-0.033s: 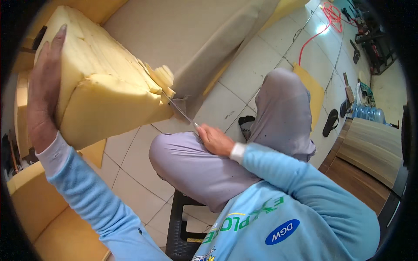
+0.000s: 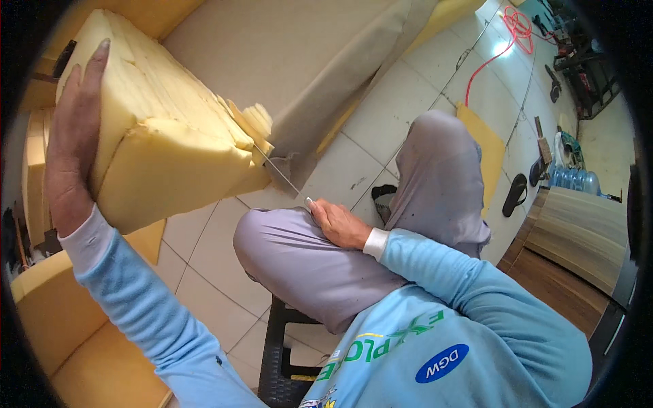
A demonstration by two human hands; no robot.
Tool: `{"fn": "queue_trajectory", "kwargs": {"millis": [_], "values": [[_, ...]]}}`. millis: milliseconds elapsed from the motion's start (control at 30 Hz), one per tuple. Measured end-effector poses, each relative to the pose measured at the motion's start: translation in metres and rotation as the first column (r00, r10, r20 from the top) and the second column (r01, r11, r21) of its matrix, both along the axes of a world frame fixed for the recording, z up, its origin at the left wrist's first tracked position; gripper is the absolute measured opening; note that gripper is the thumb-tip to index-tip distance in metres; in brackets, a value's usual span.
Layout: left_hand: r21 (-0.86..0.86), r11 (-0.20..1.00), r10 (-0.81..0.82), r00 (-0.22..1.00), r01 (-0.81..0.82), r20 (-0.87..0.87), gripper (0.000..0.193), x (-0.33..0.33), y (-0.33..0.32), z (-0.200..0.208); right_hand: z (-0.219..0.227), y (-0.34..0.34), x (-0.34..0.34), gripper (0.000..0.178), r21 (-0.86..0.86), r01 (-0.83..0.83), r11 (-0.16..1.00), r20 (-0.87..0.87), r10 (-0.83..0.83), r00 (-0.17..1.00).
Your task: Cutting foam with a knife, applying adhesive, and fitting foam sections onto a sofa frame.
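A big yellow foam block (image 2: 180, 170), layered on top with ragged thin slices (image 2: 253, 121) at its right end, stands at the upper left. Against its left side lies my left hand (image 2: 76, 136), flat with the fingers stretched out. My right hand (image 2: 339, 223) rests on my thigh, closed around the handle of a long thin knife (image 2: 279, 172). The handle is mostly hidden in the fist. From there the blade slants up and left, its far end reaching the foam beside the ragged slices.
Behind the block stands a large piece covered in beige fabric (image 2: 272, 61). Yellow foam pieces (image 2: 88, 333) are at the lower left. I sit on a black stool (image 2: 275, 360). On the tiled floor lie a flat yellow sheet (image 2: 486, 146), a black sandal (image 2: 515, 196) and a red hose (image 2: 479, 68).
Both hands keep their holds on the foam block and the knife. The blade shows thinner now, as if slightly turned. Otherwise only a very small shift of the view is visible.
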State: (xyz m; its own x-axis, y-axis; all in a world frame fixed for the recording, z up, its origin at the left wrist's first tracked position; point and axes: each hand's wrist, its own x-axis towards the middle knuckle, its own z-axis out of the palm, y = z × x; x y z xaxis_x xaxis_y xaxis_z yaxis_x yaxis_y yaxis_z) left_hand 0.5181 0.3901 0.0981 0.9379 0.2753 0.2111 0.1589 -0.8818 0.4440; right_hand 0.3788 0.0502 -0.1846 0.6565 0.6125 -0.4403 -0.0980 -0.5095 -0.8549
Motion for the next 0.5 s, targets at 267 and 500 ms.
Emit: {"fn": "queue_trajectory", "kwargs": {"millis": [267, 500], "values": [[0.194, 0.977, 0.099, 0.994, -0.088, -0.048, 0.097, 0.006, 0.001, -0.01, -0.019, -0.015, 0.003, 0.047, -0.051, -0.075, 0.996, -0.03, 0.073, 0.997], [0.0, 1.0, 0.012, 1.0, -0.012, 0.011, 0.082, -0.005, -0.009, -0.003, 0.001, 0.043, 0.031, 0.053, 0.002, 0.115, 0.993, 0.002, -0.115, 0.993]]}}
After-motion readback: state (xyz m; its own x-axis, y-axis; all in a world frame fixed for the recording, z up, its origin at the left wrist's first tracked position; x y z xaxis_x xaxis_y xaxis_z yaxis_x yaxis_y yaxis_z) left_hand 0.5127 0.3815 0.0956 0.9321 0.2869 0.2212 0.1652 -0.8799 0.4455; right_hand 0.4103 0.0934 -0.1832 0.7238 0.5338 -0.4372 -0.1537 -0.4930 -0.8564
